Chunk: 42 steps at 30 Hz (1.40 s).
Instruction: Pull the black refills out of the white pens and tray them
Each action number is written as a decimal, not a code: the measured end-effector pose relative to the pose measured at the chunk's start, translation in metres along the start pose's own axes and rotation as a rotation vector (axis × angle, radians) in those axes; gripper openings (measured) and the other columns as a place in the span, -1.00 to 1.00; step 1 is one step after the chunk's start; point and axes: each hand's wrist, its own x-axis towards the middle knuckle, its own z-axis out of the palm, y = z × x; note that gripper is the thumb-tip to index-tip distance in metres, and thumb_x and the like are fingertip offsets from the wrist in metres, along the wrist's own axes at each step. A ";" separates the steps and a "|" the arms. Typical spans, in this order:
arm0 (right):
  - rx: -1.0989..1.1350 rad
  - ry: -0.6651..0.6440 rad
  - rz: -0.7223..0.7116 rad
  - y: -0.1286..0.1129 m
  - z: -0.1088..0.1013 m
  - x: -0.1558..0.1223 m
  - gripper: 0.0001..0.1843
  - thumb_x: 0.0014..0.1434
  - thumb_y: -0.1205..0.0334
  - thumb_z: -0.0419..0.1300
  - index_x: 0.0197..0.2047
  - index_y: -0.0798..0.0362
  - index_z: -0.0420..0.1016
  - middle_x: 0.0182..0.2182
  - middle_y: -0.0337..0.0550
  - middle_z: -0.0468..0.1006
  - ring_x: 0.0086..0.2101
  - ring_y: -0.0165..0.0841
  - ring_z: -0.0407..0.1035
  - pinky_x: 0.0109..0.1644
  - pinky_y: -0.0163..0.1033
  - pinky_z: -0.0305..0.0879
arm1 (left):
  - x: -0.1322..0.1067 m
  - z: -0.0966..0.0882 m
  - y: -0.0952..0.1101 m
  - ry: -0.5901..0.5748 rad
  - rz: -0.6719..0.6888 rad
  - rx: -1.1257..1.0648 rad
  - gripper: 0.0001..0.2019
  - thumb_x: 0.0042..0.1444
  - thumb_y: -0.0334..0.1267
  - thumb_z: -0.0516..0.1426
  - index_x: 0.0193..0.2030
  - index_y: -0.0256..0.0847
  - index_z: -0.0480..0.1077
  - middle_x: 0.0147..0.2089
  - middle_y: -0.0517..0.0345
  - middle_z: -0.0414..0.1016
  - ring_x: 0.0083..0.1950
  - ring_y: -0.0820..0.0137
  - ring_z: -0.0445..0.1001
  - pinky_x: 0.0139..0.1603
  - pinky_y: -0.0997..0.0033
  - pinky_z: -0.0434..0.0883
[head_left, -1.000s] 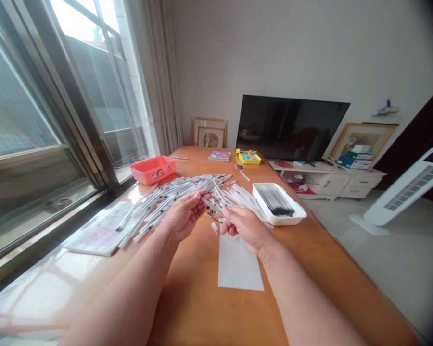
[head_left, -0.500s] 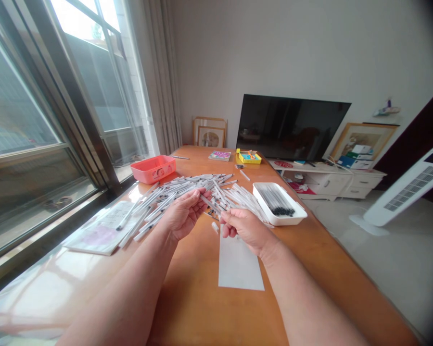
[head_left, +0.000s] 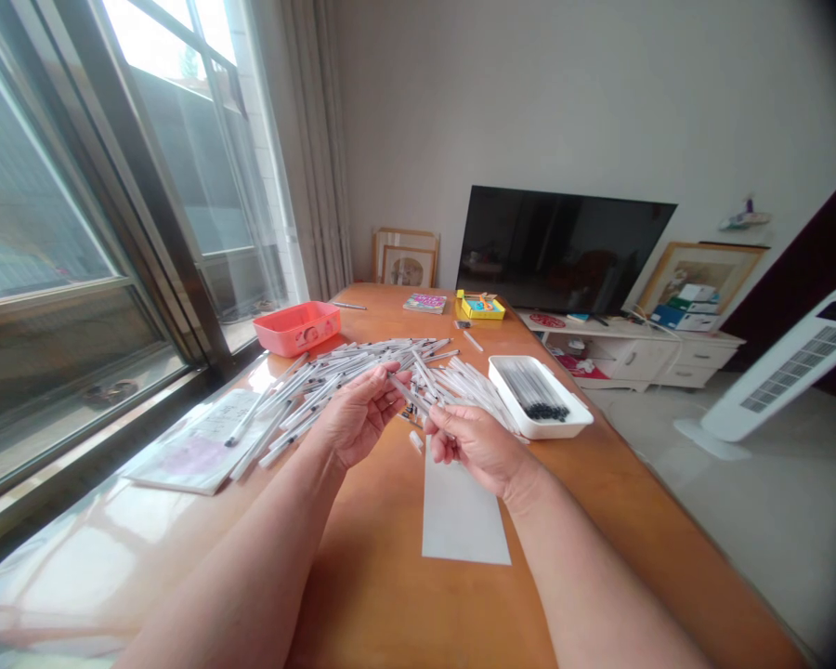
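While left hand [head_left: 355,418], right hand [head_left: 474,446] hold pens [head_left: 411,395], white tray [head_left: 571,418] of black-tipped refills [head_left: 533,390]

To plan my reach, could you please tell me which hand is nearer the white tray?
Right: the right hand hovers just left of the white tray, not touching it; the left hand is farther left.

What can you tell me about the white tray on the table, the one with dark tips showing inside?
The white plastic tray is a shallow, open, rounded-corner rectangle. It sits flat on the orange wooden table, holding a neat, roughly parallel batch of slender pens with black tips gathered at one end. Loose white pens lie against its left side, and the right hand is close by, not touching it.
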 end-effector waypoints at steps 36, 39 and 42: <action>-0.940 0.225 -0.060 0.004 -0.019 -0.004 -0.89 0.11 0.23 0.10 -0.35 -0.01 0.45 -0.47 -0.28 0.50 -0.46 -0.40 0.31 -0.46 -0.34 0.03 | 0.010 -0.012 -0.014 0.119 0.024 0.130 -0.72 0.12 -0.17 0.32 -0.10 -0.31 0.50 -0.16 -0.05 0.57 -0.35 0.51 0.47 -0.25 0.51 0.48; -0.833 0.228 -0.094 0.003 -0.014 -0.002 -0.86 0.13 0.19 0.10 -0.32 0.02 0.46 -0.46 -0.27 0.50 -0.45 -0.41 0.31 -0.45 -0.35 0.08 | 0.010 -0.012 -0.014 0.129 0.028 0.122 -0.73 0.12 -0.18 0.32 -0.12 -0.31 0.50 -0.19 -0.04 0.58 -0.36 0.51 0.47 -0.25 0.50 0.48; -0.753 0.233 -0.111 0.002 -0.009 -0.001 -0.85 0.14 0.16 0.12 -0.32 0.03 0.46 -0.45 -0.25 0.52 -0.44 -0.40 0.33 -0.43 -0.34 0.11 | 0.010 -0.012 -0.014 0.119 0.035 0.118 -0.75 0.12 -0.19 0.32 -0.14 -0.31 0.51 -0.20 -0.02 0.58 -0.36 0.52 0.47 -0.25 0.51 0.48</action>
